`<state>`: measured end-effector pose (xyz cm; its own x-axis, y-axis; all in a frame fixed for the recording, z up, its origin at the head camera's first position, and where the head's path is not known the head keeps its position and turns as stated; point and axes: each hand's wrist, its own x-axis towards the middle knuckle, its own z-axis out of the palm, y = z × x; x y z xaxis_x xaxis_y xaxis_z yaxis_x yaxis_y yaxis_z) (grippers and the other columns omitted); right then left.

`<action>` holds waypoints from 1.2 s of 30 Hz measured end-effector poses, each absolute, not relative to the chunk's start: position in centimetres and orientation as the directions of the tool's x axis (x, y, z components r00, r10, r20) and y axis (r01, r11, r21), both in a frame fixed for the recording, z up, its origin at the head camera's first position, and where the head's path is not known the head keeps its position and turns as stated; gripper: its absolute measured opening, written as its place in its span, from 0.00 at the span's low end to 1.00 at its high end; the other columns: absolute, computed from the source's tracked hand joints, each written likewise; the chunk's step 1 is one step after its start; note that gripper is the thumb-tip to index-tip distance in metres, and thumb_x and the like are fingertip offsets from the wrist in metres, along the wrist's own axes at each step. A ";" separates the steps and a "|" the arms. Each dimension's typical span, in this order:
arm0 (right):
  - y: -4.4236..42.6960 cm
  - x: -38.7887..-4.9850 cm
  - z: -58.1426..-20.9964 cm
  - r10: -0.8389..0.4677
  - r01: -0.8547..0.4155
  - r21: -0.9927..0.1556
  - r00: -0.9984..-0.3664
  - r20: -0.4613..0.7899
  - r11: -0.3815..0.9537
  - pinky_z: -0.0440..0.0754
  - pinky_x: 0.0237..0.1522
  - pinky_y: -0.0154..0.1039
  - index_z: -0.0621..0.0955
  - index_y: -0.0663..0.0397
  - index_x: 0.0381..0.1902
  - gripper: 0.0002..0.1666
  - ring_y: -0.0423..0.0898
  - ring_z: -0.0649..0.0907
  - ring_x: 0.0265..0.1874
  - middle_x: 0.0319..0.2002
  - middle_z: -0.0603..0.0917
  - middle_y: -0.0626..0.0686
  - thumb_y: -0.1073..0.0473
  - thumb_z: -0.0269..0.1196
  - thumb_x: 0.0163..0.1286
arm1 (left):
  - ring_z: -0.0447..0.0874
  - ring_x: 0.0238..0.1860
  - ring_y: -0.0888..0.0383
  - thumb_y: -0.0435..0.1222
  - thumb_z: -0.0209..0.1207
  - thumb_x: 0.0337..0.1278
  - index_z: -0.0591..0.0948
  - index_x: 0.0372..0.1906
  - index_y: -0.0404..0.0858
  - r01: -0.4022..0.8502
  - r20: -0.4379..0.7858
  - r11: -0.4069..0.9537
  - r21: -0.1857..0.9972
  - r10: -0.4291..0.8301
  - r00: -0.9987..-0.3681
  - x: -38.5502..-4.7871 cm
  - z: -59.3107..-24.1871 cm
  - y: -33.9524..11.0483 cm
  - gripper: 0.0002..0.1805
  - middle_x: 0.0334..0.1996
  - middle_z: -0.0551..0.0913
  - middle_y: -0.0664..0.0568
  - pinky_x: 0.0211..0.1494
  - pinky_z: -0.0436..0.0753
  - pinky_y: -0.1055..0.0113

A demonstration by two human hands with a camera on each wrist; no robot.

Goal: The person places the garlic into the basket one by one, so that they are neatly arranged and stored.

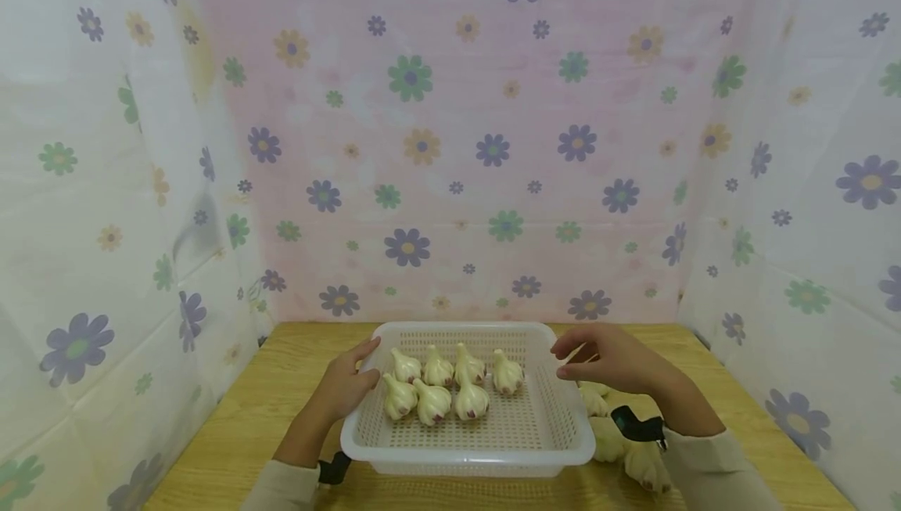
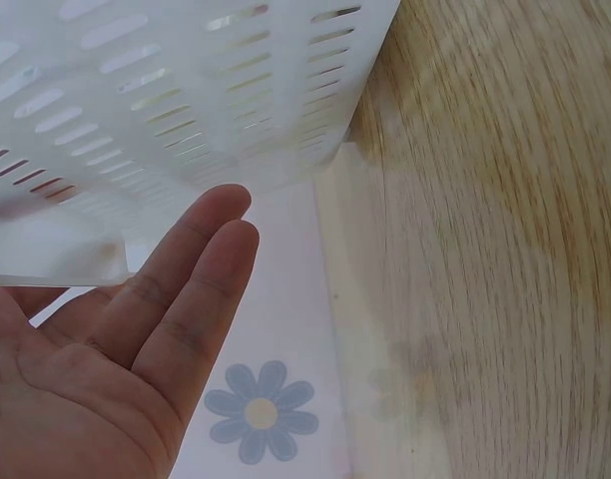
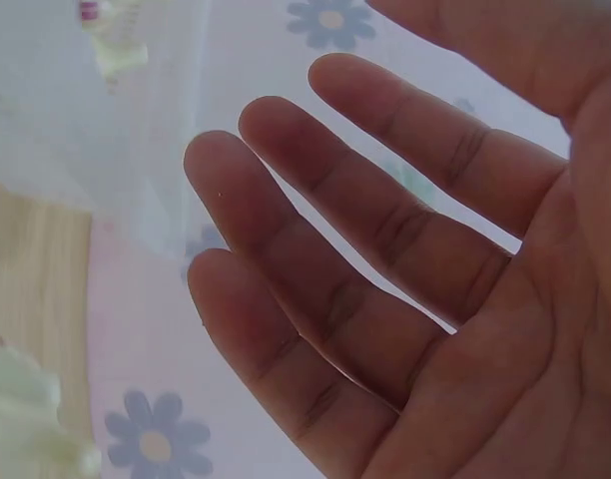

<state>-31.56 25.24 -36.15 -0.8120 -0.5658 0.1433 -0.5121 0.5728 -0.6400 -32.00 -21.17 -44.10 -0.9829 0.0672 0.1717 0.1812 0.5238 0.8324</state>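
Note:
A white plastic basket [image 1: 468, 456] with slotted walls stands in the middle of the table in the head view. Several garlic bulbs [image 1: 434, 402] lie in its left and middle part, while its right front floor shows bare. My left hand [image 1: 343, 382] holds the basket's left rim, thumb over the top; in the left wrist view two extended fingers [image 2: 201, 289] lie against the outer side. Above the right rim hovers my right hand [image 1: 608, 358], fingers loosely bent and nothing in it. Its palm and parted fingers fill much of the right wrist view.
More garlic bulbs [image 1: 646, 466] lie on the wooden table [image 1: 239, 425] right of the basket, partly hidden under the right forearm. Flower-printed cloth [image 1: 464, 182] walls in the table at the back and both sides. Dark straps [image 1: 637, 423] circle both wrists.

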 end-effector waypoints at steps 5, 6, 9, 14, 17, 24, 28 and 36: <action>27.9 -30.4 -36.4 -0.513 -0.501 -0.635 -0.838 0.186 0.589 0.87 0.41 0.36 0.85 0.47 0.55 0.21 0.46 0.88 0.47 0.55 0.85 0.55 0.45 0.69 0.69 | 0.85 0.48 0.48 0.32 0.57 0.55 0.70 0.77 0.42 0.198 0.183 0.527 0.827 0.081 -0.980 -32.4 -44.2 -20.7 0.39 0.79 0.64 0.44 0.33 0.86 0.63; 28.5 -30.2 -36.4 -0.502 -0.494 -0.634 -0.845 0.187 0.595 0.87 0.41 0.36 0.84 0.47 0.56 0.21 0.45 0.88 0.48 0.55 0.85 0.55 0.46 0.69 0.70 | 0.85 0.49 0.48 0.32 0.57 0.55 0.70 0.77 0.42 0.201 0.183 0.523 0.828 0.086 -0.979 -32.5 -44.3 -20.6 0.39 0.79 0.64 0.44 0.34 0.86 0.62; 30.4 -29.4 -36.5 -0.465 -0.470 -0.623 -0.866 0.186 0.626 0.87 0.42 0.36 0.84 0.44 0.56 0.19 0.42 0.88 0.48 0.55 0.86 0.52 0.45 0.67 0.71 | 0.84 0.50 0.48 0.33 0.57 0.56 0.70 0.78 0.44 0.204 0.178 0.511 0.835 0.100 -0.979 -33.0 -44.6 -20.0 0.39 0.80 0.63 0.47 0.35 0.86 0.63; 32.9 -29.0 -37.4 -0.432 -0.443 -0.624 -0.883 0.182 0.643 0.87 0.43 0.35 0.84 0.42 0.57 0.18 0.38 0.87 0.47 0.56 0.86 0.53 0.46 0.67 0.72 | 0.85 0.46 0.48 0.33 0.57 0.55 0.69 0.78 0.44 0.188 0.159 0.510 0.839 0.100 -0.982 -32.8 -44.5 -19.6 0.40 0.80 0.63 0.46 0.32 0.86 0.62; 34.1 -29.2 -38.0 -0.438 -0.443 -0.639 -0.881 0.179 0.629 0.87 0.43 0.36 0.84 0.45 0.58 0.19 0.39 0.88 0.48 0.57 0.85 0.57 0.48 0.65 0.73 | 0.85 0.47 0.48 0.34 0.57 0.55 0.69 0.78 0.44 0.171 0.148 0.530 0.831 0.085 -0.985 -32.5 -44.4 -19.8 0.40 0.80 0.63 0.47 0.33 0.86 0.62; 36.0 -29.9 -39.1 -0.414 -0.398 -0.683 -0.897 0.151 0.613 0.87 0.44 0.36 0.82 0.50 0.62 0.22 0.38 0.87 0.50 0.62 0.82 0.62 0.50 0.63 0.75 | 0.86 0.40 0.51 0.34 0.57 0.58 0.69 0.78 0.44 0.165 0.147 0.534 0.829 0.075 -0.986 -32.0 -44.6 -20.7 0.39 0.80 0.62 0.47 0.30 0.86 0.62; 37.1 -30.2 -39.5 -0.436 -0.379 -0.719 -0.892 0.117 0.583 0.86 0.47 0.35 0.79 0.57 0.66 0.25 0.37 0.87 0.52 0.64 0.80 0.66 0.52 0.62 0.77 | 0.87 0.36 0.52 0.33 0.56 0.57 0.68 0.78 0.44 0.164 0.147 0.527 0.834 0.074 -0.986 -31.9 -44.5 -21.0 0.39 0.80 0.62 0.45 0.27 0.85 0.62; 39.9 -31.3 -41.9 -0.579 -0.224 -0.885 -0.813 -0.061 0.407 0.86 0.55 0.43 0.69 0.60 0.75 0.28 0.47 0.85 0.60 0.67 0.79 0.57 0.63 0.51 0.80 | 0.87 0.36 0.52 0.33 0.57 0.58 0.68 0.79 0.44 0.145 0.133 0.537 0.831 0.062 -0.989 -31.9 -44.1 -21.2 0.39 0.81 0.60 0.47 0.30 0.86 0.62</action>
<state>-31.27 39.90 -41.92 -0.8127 -0.5795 -0.0612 -0.2238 0.4074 -0.8854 -31.89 -21.19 -44.15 -0.9892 0.0622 0.1329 0.1454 0.5370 0.8310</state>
